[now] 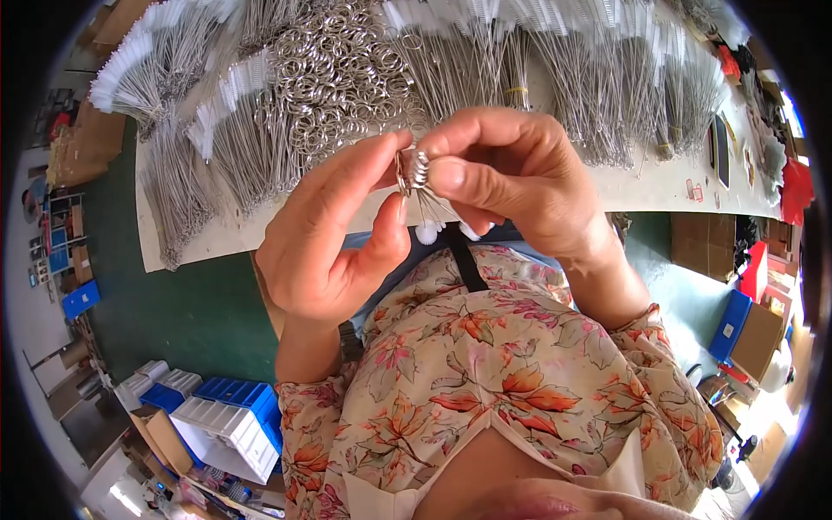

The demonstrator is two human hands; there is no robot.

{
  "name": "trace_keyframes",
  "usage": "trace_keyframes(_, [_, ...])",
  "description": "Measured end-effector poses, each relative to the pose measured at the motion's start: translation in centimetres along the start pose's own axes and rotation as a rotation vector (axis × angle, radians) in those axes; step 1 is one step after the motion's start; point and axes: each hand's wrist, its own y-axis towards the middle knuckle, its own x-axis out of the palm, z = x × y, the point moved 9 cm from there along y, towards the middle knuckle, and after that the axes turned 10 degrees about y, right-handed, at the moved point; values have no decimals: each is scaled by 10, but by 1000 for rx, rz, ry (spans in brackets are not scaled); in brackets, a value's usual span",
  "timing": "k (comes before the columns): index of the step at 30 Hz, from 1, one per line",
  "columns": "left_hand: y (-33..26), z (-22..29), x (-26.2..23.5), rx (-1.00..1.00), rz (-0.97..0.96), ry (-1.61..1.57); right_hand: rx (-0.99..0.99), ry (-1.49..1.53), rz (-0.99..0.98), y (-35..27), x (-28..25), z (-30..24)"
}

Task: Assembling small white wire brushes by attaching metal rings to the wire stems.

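Note:
My right hand (pixel 524 178) is closed in a pinch on a small bundle of wire brushes. Their looped metal ends (pixel 419 170) stick out in a row past my thumb. Below my fingers hang thin wire stems and white brush tips (pixel 426 234). Facing it, my left hand (pixel 329 238) has thumb and forefinger curved around a shiny metal ring (pixel 402 173), which touches or nearly touches the loops. Exactly how the ring meets the loops is too small to tell. Both hands are raised in front of my body, near the table's front edge.
Behind my hands, a heap of metal rings (pixel 342 74) lies on the pale table (pixel 227 232). Bundles of wire brushes (pixel 173 61) flank it on the left, with more brushes (pixel 598 87) on the right. A dark flat object (pixel 719 152) lies at the right. Plastic bins (pixel 227 425) stand lower left.

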Motion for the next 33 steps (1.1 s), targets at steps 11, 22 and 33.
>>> trace_keyframes(11, [10, -4, 7, 14, -11, 110, -57, -46, -5, 11, -6, -5])
trace_keyframes(22, [6, -24, 11, -194, -85, -225, 28, -175, -42, 15, -11, -4])
trace_keyframes(33, [7, -19, 2, -74, 47, 44, -61, -6, 3, 16, -8, 3])
